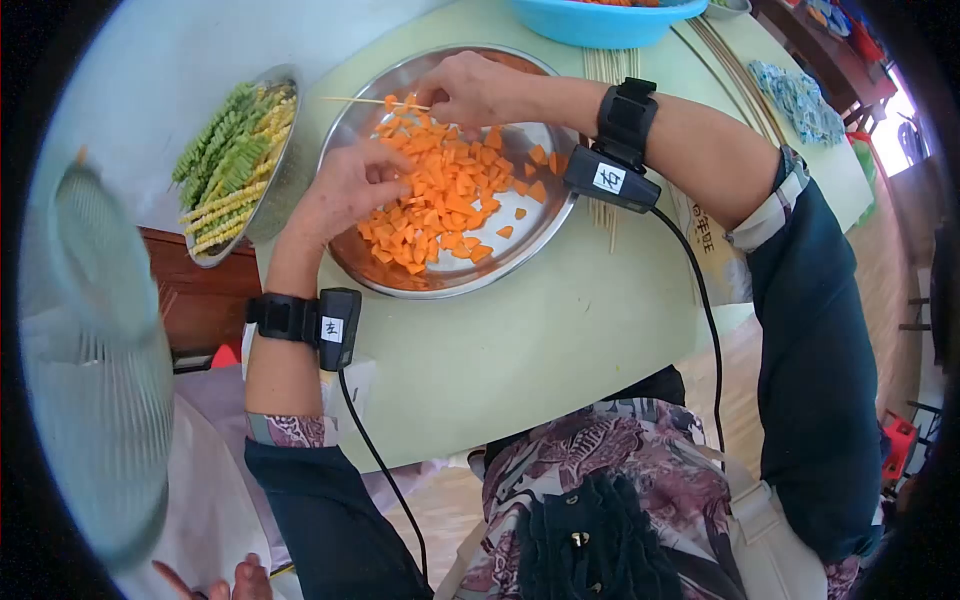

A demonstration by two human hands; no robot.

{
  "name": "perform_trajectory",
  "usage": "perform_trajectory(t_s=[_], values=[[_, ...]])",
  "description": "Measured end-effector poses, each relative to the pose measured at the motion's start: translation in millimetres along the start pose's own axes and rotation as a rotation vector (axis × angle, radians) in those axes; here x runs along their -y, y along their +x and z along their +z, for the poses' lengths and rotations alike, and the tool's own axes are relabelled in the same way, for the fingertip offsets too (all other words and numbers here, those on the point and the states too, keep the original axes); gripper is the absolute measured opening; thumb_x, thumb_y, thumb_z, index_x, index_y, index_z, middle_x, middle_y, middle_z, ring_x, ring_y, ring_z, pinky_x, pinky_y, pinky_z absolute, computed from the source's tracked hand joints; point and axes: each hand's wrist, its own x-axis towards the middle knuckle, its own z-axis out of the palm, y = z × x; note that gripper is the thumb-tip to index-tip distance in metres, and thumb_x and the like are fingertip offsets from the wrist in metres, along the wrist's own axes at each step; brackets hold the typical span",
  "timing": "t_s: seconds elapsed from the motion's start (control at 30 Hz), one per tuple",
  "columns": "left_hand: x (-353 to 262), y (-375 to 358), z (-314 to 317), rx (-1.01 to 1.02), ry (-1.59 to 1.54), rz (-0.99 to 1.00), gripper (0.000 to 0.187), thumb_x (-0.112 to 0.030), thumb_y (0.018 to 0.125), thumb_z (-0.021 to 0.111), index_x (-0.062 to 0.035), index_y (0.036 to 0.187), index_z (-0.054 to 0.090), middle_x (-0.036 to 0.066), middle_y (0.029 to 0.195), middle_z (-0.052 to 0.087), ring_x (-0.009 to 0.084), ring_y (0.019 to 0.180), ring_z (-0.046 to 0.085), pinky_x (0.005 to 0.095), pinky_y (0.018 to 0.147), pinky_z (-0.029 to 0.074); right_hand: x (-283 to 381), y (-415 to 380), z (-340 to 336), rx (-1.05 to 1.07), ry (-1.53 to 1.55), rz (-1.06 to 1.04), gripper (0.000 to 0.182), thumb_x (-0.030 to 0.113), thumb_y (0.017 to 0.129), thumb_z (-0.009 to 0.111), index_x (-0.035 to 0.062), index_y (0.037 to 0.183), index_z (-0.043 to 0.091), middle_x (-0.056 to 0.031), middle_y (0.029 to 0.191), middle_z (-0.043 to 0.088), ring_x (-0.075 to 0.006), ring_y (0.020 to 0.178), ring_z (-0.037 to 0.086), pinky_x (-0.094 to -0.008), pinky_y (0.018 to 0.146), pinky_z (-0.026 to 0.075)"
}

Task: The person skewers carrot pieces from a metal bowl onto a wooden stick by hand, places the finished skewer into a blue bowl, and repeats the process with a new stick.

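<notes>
A round steel tray (520, 262) holds a heap of cut orange carrot pieces (450, 190). Over the tray's upper part, my right hand (468, 90) is closed on a thin wooden skewer (350, 99), which points left and has a few carrot pieces on it near the fingers. My left hand (362, 188) reaches over the heap's left side, thumb and fingertips bent close together at the carrot pieces; whether a piece is between them is too small to tell.
A metal colander (284, 150) with green and yellow skewered food stands left. A blue basin (590, 22) is at the top, beside bare skewers (612, 66). Another person's hand (240, 580) shows at bottom left. A patterned cloth (797, 100) lies upper right.
</notes>
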Motion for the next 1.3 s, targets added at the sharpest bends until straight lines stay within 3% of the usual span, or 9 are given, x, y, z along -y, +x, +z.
perform_trajectory(t_s=[0.33, 0.53, 0.6, 0.7, 0.8, 0.93, 1.03, 1.1, 1.3], values=[[-14.0, 9.3, 17.9, -0.015, 0.240, 0.356, 0.023, -0.004, 0.069, 0.067, -0.0026, 0.091, 0.061, 0.006, 0.087, 0.055, 0.0173, 0.076, 0.054, 0.0295, 0.067, 0.045, 2.5, -2.0, 1.3, -0.005, 0.005, 0.021, 0.027, 0.007, 0.077, 0.047, -0.0044, 0.100, 0.057, -0.0127, 0.076, 0.063, -0.0199, 0.056, 0.064, -0.0292, 0.056, 0.052], [6.8, 1.9, -2.3, -0.084, 0.296, 0.057, 0.018, -0.005, 0.072, 0.066, -0.0021, 0.090, 0.062, 0.006, 0.071, 0.056, 0.0128, 0.065, 0.054, 0.0268, 0.060, 0.045, 4.4, -3.9, -0.1, -0.005, -0.040, 0.007, 0.026, 0.006, 0.077, 0.046, -0.0044, 0.099, 0.057, -0.0125, 0.075, 0.063, -0.0205, 0.056, 0.064, -0.0295, 0.056, 0.052], [2.6, -1.1, -5.2, -0.149, 0.225, -0.123, 0.021, -0.013, 0.071, 0.066, -0.0007, 0.087, 0.063, 0.016, 0.067, 0.059, 0.0258, 0.060, 0.056, 0.0332, 0.058, 0.045, 3.6, -5.6, -0.6, -0.008, -0.062, -0.013, 0.027, 0.006, 0.077, 0.046, -0.0043, 0.100, 0.057, -0.0128, 0.075, 0.062, -0.0206, 0.056, 0.064, -0.0296, 0.056, 0.052], [-7.0, -2.0, -6.8, -0.154, 0.153, -0.193, 0.017, -0.010, 0.077, 0.065, 0.0011, 0.089, 0.062, -0.001, 0.055, 0.051, 0.0055, 0.053, 0.047, 0.0220, 0.049, 0.040, 4.9, -4.9, -0.8, 0.003, -0.058, 0.018, 0.028, 0.006, 0.077, 0.045, -0.0043, 0.100, 0.057, -0.0131, 0.075, 0.062, -0.0204, 0.056, 0.064, -0.0297, 0.056, 0.052], [6.1, 1.6, -5.9, -0.255, 0.258, -0.001, 0.017, -0.011, 0.076, 0.066, -0.0001, 0.088, 0.063, -0.001, 0.056, 0.051, 0.0046, 0.054, 0.046, 0.0205, 0.049, 0.038, 4.7, -2.7, 0.5, -0.035, -0.051, 0.015, 0.028, 0.005, 0.076, 0.044, -0.0043, 0.099, 0.057, -0.0134, 0.075, 0.062, -0.0203, 0.056, 0.064, -0.0295, 0.056, 0.052], [6.9, 2.5, -6.4, -0.263, 0.249, -0.085, 0.019, -0.014, 0.073, 0.066, -0.0004, 0.086, 0.064, 0.010, 0.060, 0.058, 0.0151, 0.056, 0.056, 0.0289, 0.053, 0.044, 4.3, -4.2, -0.6, -0.045, -0.023, 0.002, 0.029, 0.003, 0.075, 0.043, -0.0043, 0.099, 0.057, -0.0135, 0.074, 0.063, -0.0203, 0.055, 0.064, -0.0297, 0.056, 0.052], [12.0, 3.5, -5.4, -0.307, 0.097, 0.003, 0.016, -0.011, 0.078, 0.065, -0.0025, 0.091, 0.064, -0.003, 0.063, 0.054, 0.0043, 0.056, 0.048, 0.0185, 0.048, 0.037, 2.1, -0.7, 2.8, -0.039, -0.054, -0.004, 0.030, 0.004, 0.074, 0.044, -0.0035, 0.101, 0.057, -0.0122, 0.070, 0.063, -0.0203, 0.055, 0.064, -0.0298, 0.056, 0.052], [10.5, 1.9, -9.2, -0.217, -0.157, -0.204, 0.021, -0.010, 0.080, 0.063, -0.0008, 0.099, 0.061, 0.001, 0.074, 0.059, 0.0070, 0.064, 0.057, 0.0176, 0.051, 0.042, 2.8, 0.0, 5.3, -0.041, -0.054, -0.001, 0.033, 0.005, 0.073, 0.043, -0.0030, 0.103, 0.057, -0.0101, 0.065, 0.062, -0.0189, 0.052, 0.062, -0.0294, 0.053, 0.051], [14.5, 0.0, -18.0, -0.304, -0.636, -0.192, 0.028, -0.009, 0.084, 0.056, 0.0026, 0.109, 0.054, 0.013, 0.094, 0.062, 0.0176, 0.082, 0.064, 0.0222, 0.062, 0.053, 19.8, -6.2, -5.5, -0.091, 0.149, -0.008, 0.036, 0.010, 0.072, 0.046, -0.0026, 0.103, 0.058, -0.0052, 0.059, 0.059, -0.0125, 0.040, 0.051, -0.0258, 0.042, 0.044]])
